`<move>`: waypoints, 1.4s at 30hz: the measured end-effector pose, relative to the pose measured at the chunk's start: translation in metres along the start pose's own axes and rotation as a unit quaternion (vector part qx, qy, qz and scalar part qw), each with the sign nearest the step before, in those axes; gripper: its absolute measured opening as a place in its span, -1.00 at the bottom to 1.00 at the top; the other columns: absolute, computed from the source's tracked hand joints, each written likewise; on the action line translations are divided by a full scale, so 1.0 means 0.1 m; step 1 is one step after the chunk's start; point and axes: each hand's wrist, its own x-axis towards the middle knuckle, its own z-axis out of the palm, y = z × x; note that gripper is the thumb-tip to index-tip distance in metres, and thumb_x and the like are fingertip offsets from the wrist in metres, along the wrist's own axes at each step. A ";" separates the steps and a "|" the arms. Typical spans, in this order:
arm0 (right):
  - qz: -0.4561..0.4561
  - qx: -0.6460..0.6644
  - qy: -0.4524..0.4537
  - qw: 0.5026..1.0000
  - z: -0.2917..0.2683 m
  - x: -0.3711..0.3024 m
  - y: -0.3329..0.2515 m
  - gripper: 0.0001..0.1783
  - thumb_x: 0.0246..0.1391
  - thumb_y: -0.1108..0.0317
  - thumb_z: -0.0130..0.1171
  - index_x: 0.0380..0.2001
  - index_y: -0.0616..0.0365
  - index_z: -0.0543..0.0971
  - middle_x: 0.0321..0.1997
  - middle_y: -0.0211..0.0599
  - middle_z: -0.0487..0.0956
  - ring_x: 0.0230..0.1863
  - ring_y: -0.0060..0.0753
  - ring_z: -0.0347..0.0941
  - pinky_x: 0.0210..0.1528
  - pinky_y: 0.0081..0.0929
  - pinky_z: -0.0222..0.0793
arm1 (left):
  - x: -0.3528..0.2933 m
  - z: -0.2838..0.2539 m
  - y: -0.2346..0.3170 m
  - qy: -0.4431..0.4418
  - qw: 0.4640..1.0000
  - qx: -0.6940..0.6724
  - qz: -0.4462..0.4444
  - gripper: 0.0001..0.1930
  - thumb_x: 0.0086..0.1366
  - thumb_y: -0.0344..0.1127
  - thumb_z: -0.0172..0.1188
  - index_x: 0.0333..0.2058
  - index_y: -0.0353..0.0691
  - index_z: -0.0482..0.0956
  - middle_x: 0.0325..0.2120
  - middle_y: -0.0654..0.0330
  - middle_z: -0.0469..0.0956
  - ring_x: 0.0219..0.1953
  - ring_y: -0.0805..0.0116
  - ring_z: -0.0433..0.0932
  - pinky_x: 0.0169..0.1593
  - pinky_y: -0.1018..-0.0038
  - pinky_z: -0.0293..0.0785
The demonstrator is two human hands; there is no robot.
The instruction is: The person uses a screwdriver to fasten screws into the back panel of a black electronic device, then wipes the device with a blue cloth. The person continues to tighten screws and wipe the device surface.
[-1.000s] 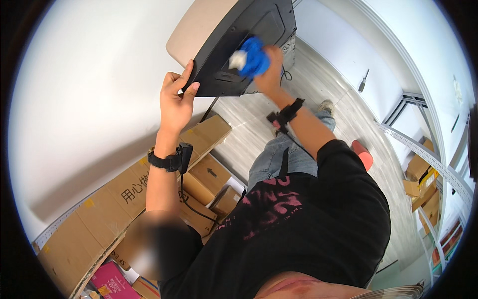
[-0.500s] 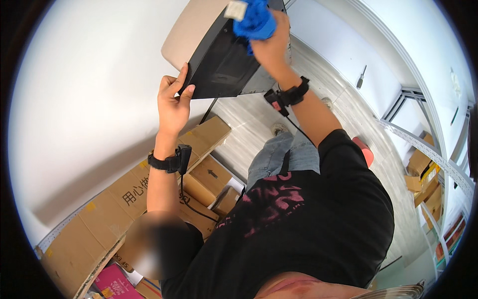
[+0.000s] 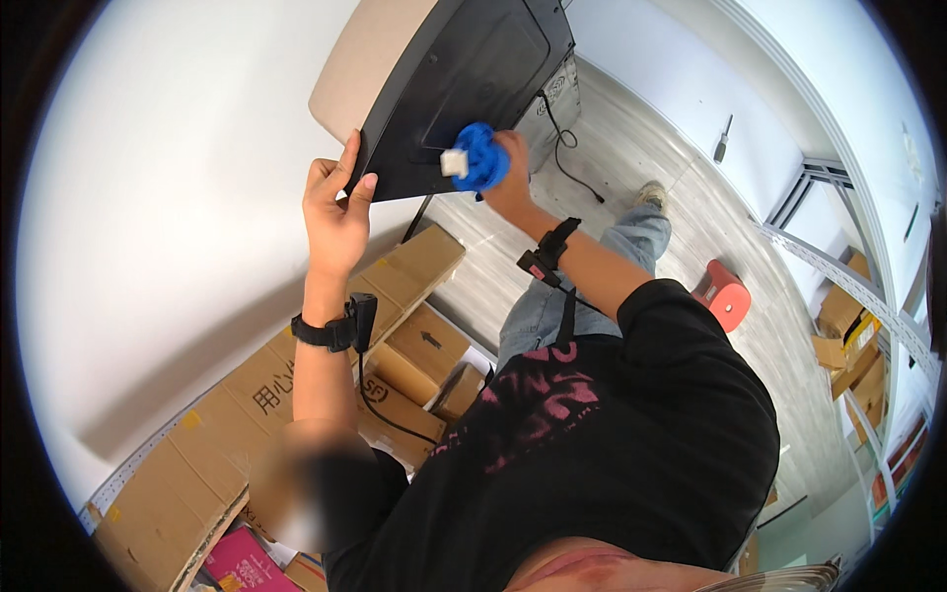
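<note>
A large black panel-like case (image 3: 464, 79) with a beige board (image 3: 360, 69) along its left side stands upright ahead of me. At its lower left corner my left hand (image 3: 335, 217) grips the edge, index finger up along the side and thumb on the near face. My right hand (image 3: 510, 187) is closed round a bunched blue cloth (image 3: 481, 163) with a white tag, held against the lower part of the black face. The cloth and the fingers are slightly blurred; some fingertips are hidden behind the cloth.
Below left lie a long cardboard box (image 3: 217, 424) and smaller boxes (image 3: 424, 345). A black cable (image 3: 562, 133) trails onto the floor. On the right are a red stool (image 3: 727, 296), a screwdriver (image 3: 723, 140) and a metal shelf (image 3: 848, 266) holding cartons.
My right hand has moved down the black face with the blue cloth, from its top toward its lower edge. My left hand keeps its grip at the corner.
</note>
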 end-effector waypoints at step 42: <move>0.093 0.012 0.050 0.994 -0.46 1.03 0.37 -0.35 -0.28 0.50 0.25 0.00 0.25 0.33 -0.08 -0.09 0.44 -0.02 -0.13 0.40 0.06 -0.23 0.29 | -0.08 0.05 0.11 0.012 0.999 -0.023 0.024 -0.51 0.11 -0.48 0.26 0.07 -0.15 0.49 -0.49 0.29 0.21 -0.43 0.43 0.21 -0.31 0.58 0.26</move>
